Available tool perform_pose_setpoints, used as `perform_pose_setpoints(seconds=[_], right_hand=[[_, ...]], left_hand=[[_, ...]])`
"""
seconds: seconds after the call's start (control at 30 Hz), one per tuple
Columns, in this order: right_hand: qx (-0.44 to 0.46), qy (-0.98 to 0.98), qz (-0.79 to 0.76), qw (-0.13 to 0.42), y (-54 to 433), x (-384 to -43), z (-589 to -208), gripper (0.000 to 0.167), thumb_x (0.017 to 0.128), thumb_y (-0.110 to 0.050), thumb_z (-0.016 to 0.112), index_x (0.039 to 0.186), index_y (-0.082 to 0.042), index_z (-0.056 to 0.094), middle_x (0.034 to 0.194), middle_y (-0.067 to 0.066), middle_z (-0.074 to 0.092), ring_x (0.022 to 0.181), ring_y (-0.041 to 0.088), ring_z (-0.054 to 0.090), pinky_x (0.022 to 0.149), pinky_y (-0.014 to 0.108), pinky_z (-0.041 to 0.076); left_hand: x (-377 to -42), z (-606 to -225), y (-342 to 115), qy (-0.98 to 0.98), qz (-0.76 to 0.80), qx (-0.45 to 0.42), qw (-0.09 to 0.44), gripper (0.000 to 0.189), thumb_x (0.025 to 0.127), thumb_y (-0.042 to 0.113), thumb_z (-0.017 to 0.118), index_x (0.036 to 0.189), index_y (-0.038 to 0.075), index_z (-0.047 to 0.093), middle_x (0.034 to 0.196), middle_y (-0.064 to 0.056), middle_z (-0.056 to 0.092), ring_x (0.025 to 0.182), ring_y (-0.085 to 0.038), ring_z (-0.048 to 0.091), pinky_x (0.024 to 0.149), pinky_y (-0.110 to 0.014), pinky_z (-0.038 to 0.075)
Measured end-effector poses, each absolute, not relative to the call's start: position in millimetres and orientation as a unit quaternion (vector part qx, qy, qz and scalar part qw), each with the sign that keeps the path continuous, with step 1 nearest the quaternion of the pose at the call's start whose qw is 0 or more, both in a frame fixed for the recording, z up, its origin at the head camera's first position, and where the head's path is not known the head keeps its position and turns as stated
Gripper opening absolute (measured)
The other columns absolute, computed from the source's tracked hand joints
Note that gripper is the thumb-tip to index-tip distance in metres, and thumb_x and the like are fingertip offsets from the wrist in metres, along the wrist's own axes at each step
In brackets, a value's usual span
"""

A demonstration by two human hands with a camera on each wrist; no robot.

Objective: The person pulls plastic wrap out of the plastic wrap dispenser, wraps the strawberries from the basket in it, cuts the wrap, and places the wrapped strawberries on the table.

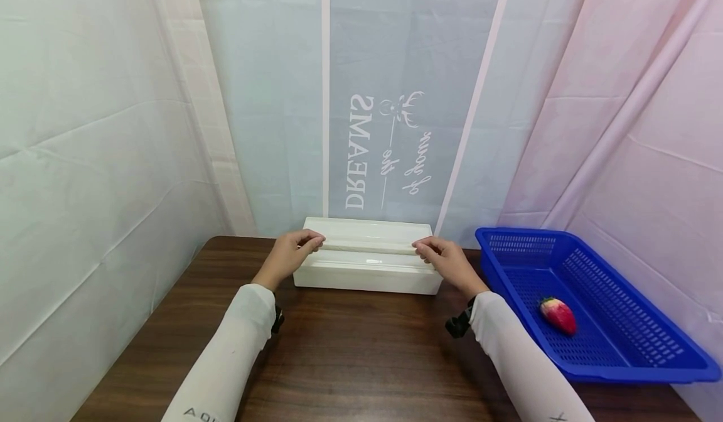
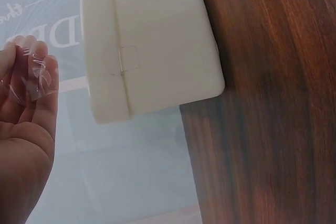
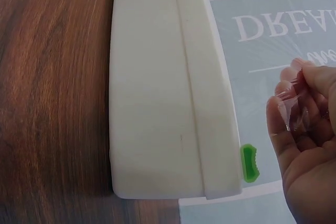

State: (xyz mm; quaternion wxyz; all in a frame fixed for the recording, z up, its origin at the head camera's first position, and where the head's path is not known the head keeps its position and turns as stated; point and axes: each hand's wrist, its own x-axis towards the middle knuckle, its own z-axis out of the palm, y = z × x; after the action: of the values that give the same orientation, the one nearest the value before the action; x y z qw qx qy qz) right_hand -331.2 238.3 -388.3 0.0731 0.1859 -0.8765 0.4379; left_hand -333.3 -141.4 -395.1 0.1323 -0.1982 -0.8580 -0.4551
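A long white cling film dispenser (image 1: pixel 367 280) lies crosswise at the back of the table. Its lid (image 1: pixel 369 228) stands raised behind, and a pale roll (image 1: pixel 369 247) runs along the inside. My left hand (image 1: pixel 289 254) pinches clear cling film (image 2: pixel 39 76) between thumb and fingers above the left end. At the right end my right hand (image 1: pixel 450 264) pinches the film too, its crumpled edge hanging over the fingers. A green slide cutter (image 3: pixel 250 163) sits against the dispenser's side in the right wrist view. How far the transparent film stretches between both hands is hard to see.
A blue perforated basket (image 1: pixel 627 372) stands on the right of the dark wooden table (image 1: pixel 361 359). In it lies a red fruit-like item (image 1: pixel 558 316) with a pale, green-tipped end. A grey curtain (image 1: pixel 282 127) with mirrored lettering hangs directly behind the dispenser.
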Motion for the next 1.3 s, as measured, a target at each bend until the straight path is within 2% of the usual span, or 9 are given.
perform_pose_setpoints(seconds=[0.13, 0.4, 0.67, 0.9, 0.97, 1.13, 1.3], right_hand=[[0.177, -0.873, 0.448, 0.076, 236.0, -329.9, -386.9, 0.042, 0.104, -0.04, 0.053, 0.122, -0.006, 0.069, 0.11, 0.016, 0.068, 0.099, 0.029, 0.066, 0.083, 0.045, 0.054], [0.163, -0.865, 0.468, 0.081, 235.7, -328.2, -384.0, 0.044, 0.103, -0.043, 0.055, 0.122, -0.006, 0.07, 0.105, 0.017, 0.067, 0.089, 0.027, 0.059, 0.07, 0.035, 0.048], [0.169, -0.854, 0.484, 0.086, 237.2, -327.5, -380.3, 0.043, 0.102, -0.043, 0.057, 0.122, -0.008, 0.07, 0.106, 0.02, 0.067, 0.093, 0.031, 0.061, 0.076, 0.039, 0.05], [0.164, -0.85, 0.489, 0.104, 236.1, -326.2, -375.9, 0.037, 0.101, -0.045, 0.057, 0.117, -0.015, 0.071, 0.104, 0.024, 0.064, 0.091, 0.04, 0.059, 0.069, 0.038, 0.048], [0.165, -0.849, 0.489, 0.109, 236.0, -326.1, -375.2, 0.037, 0.101, -0.045, 0.057, 0.118, -0.015, 0.071, 0.106, 0.024, 0.064, 0.093, 0.04, 0.059, 0.072, 0.04, 0.05], [0.169, -0.842, 0.499, 0.12, 235.5, -325.1, -373.5, 0.037, 0.101, -0.045, 0.058, 0.119, -0.015, 0.072, 0.108, 0.024, 0.064, 0.101, 0.04, 0.061, 0.085, 0.055, 0.05], [0.168, -0.834, 0.51, 0.125, 234.3, -322.1, -369.8, 0.038, 0.1, -0.046, 0.059, 0.119, -0.016, 0.072, 0.11, 0.023, 0.064, 0.103, 0.041, 0.061, 0.089, 0.057, 0.049]], left_hand=[[-332.5, -392.2, -141.2, -0.857, -0.463, -0.189, 0.127, 0.032, 0.103, 0.032, 0.059, 0.115, 0.006, 0.074, 0.103, -0.01, 0.072, 0.093, -0.022, 0.067, 0.08, -0.041, 0.054], [-331.6, -389.5, -142.6, -0.848, -0.48, -0.183, 0.125, 0.034, 0.103, 0.032, 0.059, 0.117, 0.005, 0.074, 0.104, -0.012, 0.072, 0.094, -0.024, 0.067, 0.081, -0.043, 0.054], [-331.6, -387.9, -142.8, -0.83, -0.519, -0.169, 0.118, 0.033, 0.1, 0.036, 0.063, 0.116, 0.01, 0.075, 0.107, -0.012, 0.072, 0.096, -0.022, 0.068, 0.085, -0.043, 0.056], [-330.4, -383.4, -143.2, -0.824, -0.527, -0.166, 0.129, 0.03, 0.099, 0.039, 0.065, 0.113, 0.015, 0.077, 0.106, -0.014, 0.072, 0.098, -0.031, 0.068, 0.082, -0.045, 0.055], [-330.4, -381.9, -142.9, -0.821, -0.531, -0.166, 0.131, 0.03, 0.098, 0.039, 0.065, 0.113, 0.015, 0.077, 0.107, -0.014, 0.072, 0.099, -0.033, 0.067, 0.082, -0.047, 0.054], [-330.0, -378.9, -142.9, -0.809, -0.55, -0.163, 0.127, 0.031, 0.098, 0.038, 0.066, 0.113, 0.013, 0.077, 0.108, -0.017, 0.071, 0.102, -0.037, 0.066, 0.084, -0.056, 0.052], [-327.3, -374.7, -142.6, -0.81, -0.549, -0.161, 0.129, 0.031, 0.098, 0.037, 0.066, 0.113, 0.013, 0.076, 0.109, -0.017, 0.071, 0.102, -0.036, 0.066, 0.085, -0.054, 0.053]])
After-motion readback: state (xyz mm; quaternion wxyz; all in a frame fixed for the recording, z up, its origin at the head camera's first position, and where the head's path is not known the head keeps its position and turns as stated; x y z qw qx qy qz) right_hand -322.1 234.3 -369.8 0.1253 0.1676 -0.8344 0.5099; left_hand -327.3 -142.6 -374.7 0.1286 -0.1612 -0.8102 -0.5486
